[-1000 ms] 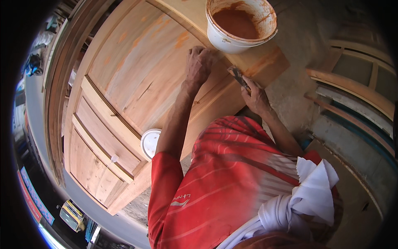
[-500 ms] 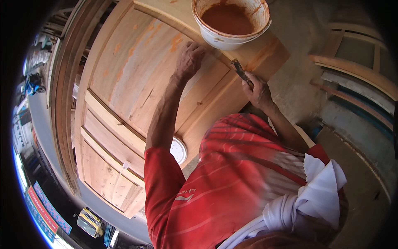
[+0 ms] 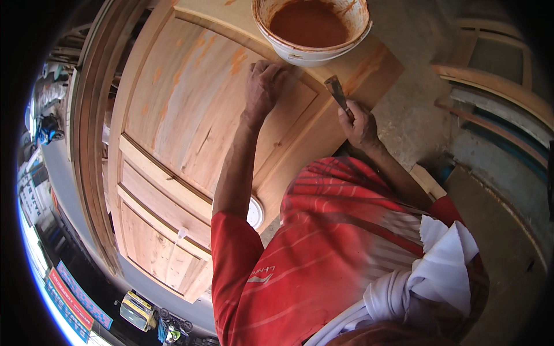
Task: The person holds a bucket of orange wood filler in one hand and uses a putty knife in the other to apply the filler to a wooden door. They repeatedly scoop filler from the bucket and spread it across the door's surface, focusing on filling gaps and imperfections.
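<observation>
A large unpainted wooden door (image 3: 225, 144) with recessed panels lies in front of me, orange-brown smears on its far panel. My left hand (image 3: 264, 89) is closed, knuckles up, at that panel's surface near the bucket; whatever its curled fingers hold is hidden. In my right hand (image 3: 362, 126) is a putty knife (image 3: 336, 91), gripped by the handle, its stained blade pointing up and away over the door's right edge. At the door's far end stands a white bucket (image 3: 300, 59) partly filled with reddish-brown filler (image 3: 309, 24), just beyond both hands.
A round white lid (image 3: 255, 212) lies by my left elbow. Long timber boards (image 3: 91, 144) run along the left, with a road and a yellow vehicle (image 3: 137, 311) beyond. To the right, a framed wooden panel (image 3: 496, 75) rests over stacked boards (image 3: 502, 130).
The view has shifted slightly, so the bucket sits a little further left. The putty knife is tilted more upright in my right hand. My left hand stays at the same panel.
</observation>
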A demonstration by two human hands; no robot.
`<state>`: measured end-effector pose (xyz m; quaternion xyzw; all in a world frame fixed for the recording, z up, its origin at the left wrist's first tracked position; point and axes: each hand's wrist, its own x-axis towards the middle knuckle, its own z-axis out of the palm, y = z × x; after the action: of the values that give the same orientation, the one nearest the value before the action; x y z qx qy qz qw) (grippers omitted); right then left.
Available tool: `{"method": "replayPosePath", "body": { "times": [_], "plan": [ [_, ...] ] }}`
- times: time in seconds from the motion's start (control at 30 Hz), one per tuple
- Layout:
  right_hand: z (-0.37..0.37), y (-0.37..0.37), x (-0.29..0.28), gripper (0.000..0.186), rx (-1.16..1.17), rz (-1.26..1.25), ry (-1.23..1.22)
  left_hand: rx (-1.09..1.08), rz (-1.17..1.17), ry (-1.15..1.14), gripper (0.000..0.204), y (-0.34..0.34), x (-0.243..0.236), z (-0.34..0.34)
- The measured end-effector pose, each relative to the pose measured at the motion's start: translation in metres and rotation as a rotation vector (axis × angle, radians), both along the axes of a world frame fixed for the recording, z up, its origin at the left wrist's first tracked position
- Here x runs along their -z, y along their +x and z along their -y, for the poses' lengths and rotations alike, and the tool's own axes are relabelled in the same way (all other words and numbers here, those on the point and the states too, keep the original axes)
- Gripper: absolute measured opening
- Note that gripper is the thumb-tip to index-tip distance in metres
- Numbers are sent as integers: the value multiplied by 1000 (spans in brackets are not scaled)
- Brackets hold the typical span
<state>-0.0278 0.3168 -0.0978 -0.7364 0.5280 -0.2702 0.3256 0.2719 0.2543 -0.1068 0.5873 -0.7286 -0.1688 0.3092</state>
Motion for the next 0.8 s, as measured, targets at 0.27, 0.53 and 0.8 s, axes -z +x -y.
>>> {"method": "replayPosePath", "body": {
  "times": [0.27, 0.53, 0.8],
  "plan": [
    [2, 12, -15, 52, -83, 8, -140, 41, 31, -106, 10, 7, 8, 8],
    [27, 33, -12, 56, -310, -92, 6, 83, 207, -135, 13, 3, 11, 11],
    [40, 37, -16, 54, -343, -171, 10, -27, 168, -110, 16, 20, 13, -13]
  ]
}}
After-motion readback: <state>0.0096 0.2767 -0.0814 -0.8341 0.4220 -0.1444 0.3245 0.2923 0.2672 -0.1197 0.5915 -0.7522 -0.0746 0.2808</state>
